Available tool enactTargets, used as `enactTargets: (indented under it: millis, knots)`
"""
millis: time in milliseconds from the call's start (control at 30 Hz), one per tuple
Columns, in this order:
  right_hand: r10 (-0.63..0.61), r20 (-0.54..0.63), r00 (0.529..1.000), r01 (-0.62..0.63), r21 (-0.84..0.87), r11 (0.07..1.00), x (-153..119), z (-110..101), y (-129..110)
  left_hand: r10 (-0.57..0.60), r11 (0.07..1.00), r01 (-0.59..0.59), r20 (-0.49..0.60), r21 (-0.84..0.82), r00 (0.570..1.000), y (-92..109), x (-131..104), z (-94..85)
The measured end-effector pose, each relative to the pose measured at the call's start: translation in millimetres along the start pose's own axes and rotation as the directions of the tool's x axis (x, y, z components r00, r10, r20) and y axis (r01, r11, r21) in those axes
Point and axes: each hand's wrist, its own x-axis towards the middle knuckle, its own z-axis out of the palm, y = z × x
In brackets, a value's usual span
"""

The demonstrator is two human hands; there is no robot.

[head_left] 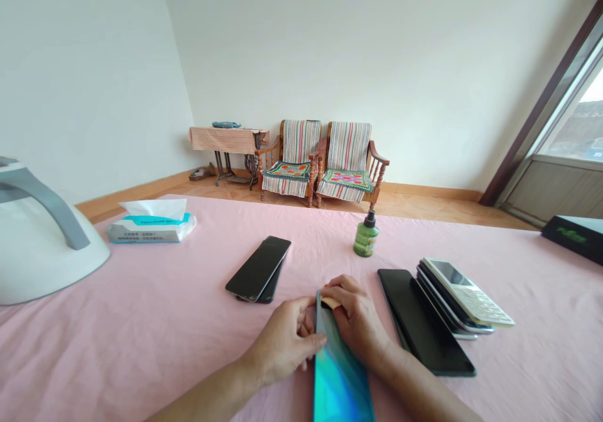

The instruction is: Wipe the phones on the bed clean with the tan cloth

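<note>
A shiny blue-green phone [339, 372] lies back side up at the near middle of the pink cloth. My left hand [288, 337] grips its left edge, with the thumb on the back. At the phone's far end, my right hand [351, 312] is closed on a small tan piece [331, 302] held against the back. Left of my hands, a black phone [260, 268] rests on another dark one. To the right lie a large black phone [421, 321] and a stack of several phones, topped by a white keypad phone [466, 290].
Beyond the hands stands a green pump bottle [365, 237]. A tissue pack [151, 224] and a white kettle-like object [44, 240] are at the left. A black box [572, 237] sits at the far right. Two chairs [346, 158] stand past the table's far edge.
</note>
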Motion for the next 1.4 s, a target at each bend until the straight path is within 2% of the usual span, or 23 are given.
enactTargets:
  millis: [100, 233, 400, 833, 1000, 1100, 1200, 1300, 1400]
  knots:
    - [-0.014, 0.034, 0.999, 0.013, 0.031, 0.999, -2, 0, -1, 0.003, 1.0, -0.003, 0.002, -0.012, 1.0, -2, 0, 0.5]
    - [-0.011, 0.0, 1.0, 0.011, 0.001, 1.0, 0, 1, -1, 0.005, 1.0, -0.006, -0.014, -0.018, 1.0, -4, 1, 1.0]
    - [-0.02, 0.035, 0.999, 0.019, 0.037, 0.999, 0, 3, -5, 0.015, 0.999, -0.015, -0.007, -0.032, 1.0, -4, 2, 1.2]
    - [0.012, -0.027, 1.0, -0.012, -0.013, 1.0, 4, 5, -6, 0.012, 1.0, -0.012, -0.016, -0.015, 1.0, -6, 2, 1.8]
    - [0.004, 0.009, 1.0, -0.004, -0.011, 1.0, 0, 5, -10, 0.021, 0.999, -0.021, -0.007, -0.025, 1.0, -7, 2, 1.6]
    - [0.018, 0.007, 1.0, -0.017, -0.062, 0.998, -2, 0, -4, 0.021, 1.0, -0.021, 0.013, -0.013, 1.0, -8, 3, 0.9]
    - [0.043, -0.019, 0.999, -0.045, -0.101, 0.994, -1, -8, 6, 0.019, 0.999, -0.021, 0.037, 0.042, 0.999, -7, 2, 0.4]
    - [0.053, -0.028, 0.998, -0.056, -0.11, 0.992, -2, -15, 14, 0.003, 0.986, -0.007, 0.025, 0.166, 1.0, -2, -1, -0.5]
    - [0.051, -0.029, 0.998, -0.053, -0.108, 0.993, -3, -17, 14, 0.08, 0.942, -0.071, -0.013, 0.327, 0.997, 3, -5, -3.8]
